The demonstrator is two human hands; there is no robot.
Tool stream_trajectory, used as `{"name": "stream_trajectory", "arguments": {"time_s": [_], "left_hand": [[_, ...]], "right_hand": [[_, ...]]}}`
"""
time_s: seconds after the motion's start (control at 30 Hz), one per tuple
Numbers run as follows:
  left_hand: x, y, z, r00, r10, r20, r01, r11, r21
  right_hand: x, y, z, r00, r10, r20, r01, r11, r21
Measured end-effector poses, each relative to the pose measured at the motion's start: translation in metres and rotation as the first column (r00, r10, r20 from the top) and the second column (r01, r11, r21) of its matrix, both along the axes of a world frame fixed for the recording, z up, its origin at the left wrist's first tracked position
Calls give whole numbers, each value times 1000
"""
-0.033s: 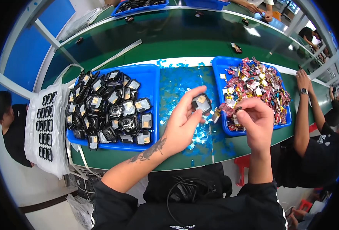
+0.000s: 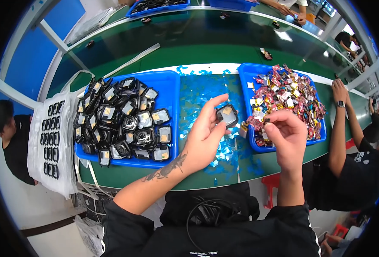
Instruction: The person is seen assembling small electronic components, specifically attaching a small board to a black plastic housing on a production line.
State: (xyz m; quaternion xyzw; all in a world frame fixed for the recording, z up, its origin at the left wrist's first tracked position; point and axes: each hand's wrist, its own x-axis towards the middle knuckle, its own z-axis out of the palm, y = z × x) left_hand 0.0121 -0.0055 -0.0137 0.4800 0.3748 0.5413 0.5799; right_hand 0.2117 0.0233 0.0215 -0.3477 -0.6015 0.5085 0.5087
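Observation:
In my left hand (image 2: 204,137) is a square black watch case (image 2: 227,115), gripped at its edges with the grey back and tan sticker facing up. To its right, my right hand (image 2: 290,139) pinches a small reddish circuit board (image 2: 254,123) between thumb and index finger. A silvery flap hangs at the board's left end, near the watch case but apart from it. The pinch partly hides the board, and the heap behind makes its outline hard to tell.
A blue tray (image 2: 175,92) piled with watch cases stands left. Another blue tray (image 2: 244,85) heaped with small circuit boards stands right. Blue film scraps (image 2: 217,160) litter the green bench between them. Far left, a white foam sheet (image 2: 37,156) holds rows of cases. A co-worker's arms (image 2: 338,128) rest at right.

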Motion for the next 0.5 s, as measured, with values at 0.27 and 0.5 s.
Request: {"name": "stream_trajectory", "arguments": {"time_s": [0.27,0.5], "left_hand": [[3,-2,1,998,-30,56,31,999,-9],[3,-3,2,991,-86,105,87,996,-9]], "right_hand": [[-33,-5,2,907,-129,401,76,986,146],[-37,-6,0,887,-168,431,85,975,206]]}}
